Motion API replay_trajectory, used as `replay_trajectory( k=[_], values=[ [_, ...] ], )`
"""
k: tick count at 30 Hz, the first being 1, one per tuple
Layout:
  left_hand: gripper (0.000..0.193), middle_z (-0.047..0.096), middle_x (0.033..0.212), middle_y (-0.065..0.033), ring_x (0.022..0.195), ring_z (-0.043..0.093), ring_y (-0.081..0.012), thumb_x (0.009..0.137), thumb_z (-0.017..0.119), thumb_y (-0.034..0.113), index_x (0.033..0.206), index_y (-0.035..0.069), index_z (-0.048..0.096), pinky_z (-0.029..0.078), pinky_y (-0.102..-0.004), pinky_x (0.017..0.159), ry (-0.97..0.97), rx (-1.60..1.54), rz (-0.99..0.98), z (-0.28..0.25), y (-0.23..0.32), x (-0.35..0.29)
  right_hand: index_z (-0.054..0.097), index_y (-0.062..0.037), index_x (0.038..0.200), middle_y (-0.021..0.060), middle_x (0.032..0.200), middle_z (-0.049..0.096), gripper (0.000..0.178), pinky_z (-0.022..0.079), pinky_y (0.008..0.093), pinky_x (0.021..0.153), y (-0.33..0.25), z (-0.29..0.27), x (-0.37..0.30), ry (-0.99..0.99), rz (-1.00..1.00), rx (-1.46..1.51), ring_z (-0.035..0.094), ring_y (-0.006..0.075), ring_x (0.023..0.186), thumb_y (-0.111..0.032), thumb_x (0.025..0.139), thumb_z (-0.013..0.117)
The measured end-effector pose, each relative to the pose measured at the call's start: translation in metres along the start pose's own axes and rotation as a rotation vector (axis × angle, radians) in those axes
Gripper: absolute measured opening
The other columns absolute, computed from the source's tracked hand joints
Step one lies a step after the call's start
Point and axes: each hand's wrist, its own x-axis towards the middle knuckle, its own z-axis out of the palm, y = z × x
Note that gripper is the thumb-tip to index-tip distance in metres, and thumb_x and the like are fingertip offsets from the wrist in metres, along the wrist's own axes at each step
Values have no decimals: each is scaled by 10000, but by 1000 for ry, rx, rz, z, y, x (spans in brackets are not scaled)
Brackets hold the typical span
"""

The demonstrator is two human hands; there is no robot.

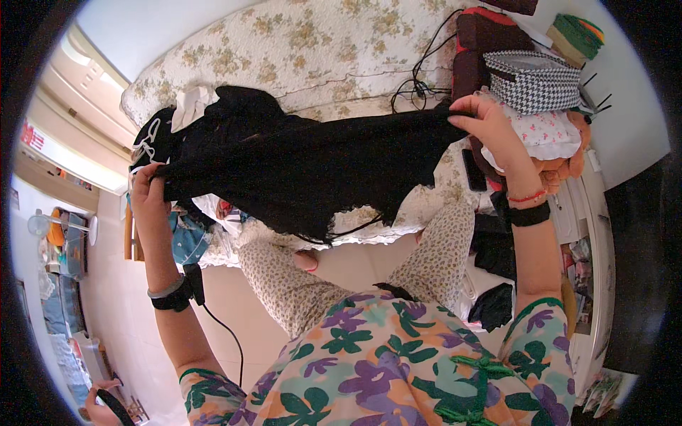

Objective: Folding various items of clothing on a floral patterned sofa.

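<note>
A black garment [312,170] with a lacy, uneven lower edge is spread sideways in the air between my hands. A thin black strap or cord hangs along that edge. My left hand [148,186] grips one end with its fingers closed. At the other end, higher and to the right, my right hand [490,128] pinches a corner between thumb and fingers. Behind the cloth lies a heap of dark clothes [241,106], with a white cloth [193,106] on it. Blue fabric [188,238] hangs near my left wrist.
A floral cover [312,42] lies over the sofa ahead. At the right stand a houndstooth box [533,85], a pink-patterned white cushion [543,135] and a maroon seat piece [472,64]. Black cables [419,89] curl beside them. A dark phone [474,170] lies nearby.
</note>
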Motion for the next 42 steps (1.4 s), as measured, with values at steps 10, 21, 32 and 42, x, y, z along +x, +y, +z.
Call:
replay_trajectory(
  k=[10, 21, 32, 42],
  values=[
    [128, 534, 701, 49, 473, 377, 5, 875, 486, 63, 954, 69, 586, 256, -159, 387, 15, -9, -117, 4, 4, -12, 589, -50, 953, -34, 822, 588, 116, 435, 174, 614, 12, -4, -5, 6, 78, -2, 537, 40, 711, -59, 855, 529],
    [143, 523, 745, 25, 561, 441, -24, 834, 490, 31, 953, 68, 559, 331, -165, 464, -156, -159, -159, 2, -1, -28, 546, -44, 1046, 18, 914, 577, 211, 477, 232, 615, 18, -15, -18, 232, -29, 438, 558, 91, 799, -96, 842, 539],
    [189, 535, 795, -68, 640, 576, -161, 793, 586, 63, 959, -9, 531, 521, -275, 578, -40, -252, -178, 95, -40, 67, 577, -10, 1016, 83, 929, 604, 320, 463, 289, 650, 76, -16, 103, 475, -8, -120, 570, 154, 783, -95, 718, 654],
    [163, 548, 776, -1, 523, 439, -52, 827, 509, 28, 979, 70, 551, 376, -192, 459, 269, -275, 137, 60, 10, 8, 535, 14, 945, 88, 869, 561, 282, 415, 284, 819, 31, -48, 20, 738, -295, -343, 532, 190, 835, 76, 674, 486]
  ],
)
